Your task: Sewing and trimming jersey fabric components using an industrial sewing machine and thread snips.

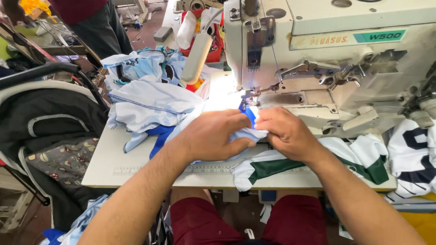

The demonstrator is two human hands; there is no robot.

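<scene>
I see light blue garments (150, 106) piled left on the table (104, 168). Left hand (211, 136) pinches the blue-white fabric piece (247, 131), right hand (286, 134) grips its other edge, both just below the sewing machine (327, 59) needle.

Head view, close, down over sewing table (136, 168)

We see a pale cream laminate tabletop (106, 159) lit brightly by a white tube lamp (196, 56) near its middle. To the left stands a black padded chair (50, 113) with a grey patterned cushion (63, 159). Beyond lies a brown floor (152, 20), and below, dim grey floor (240, 213).
</scene>
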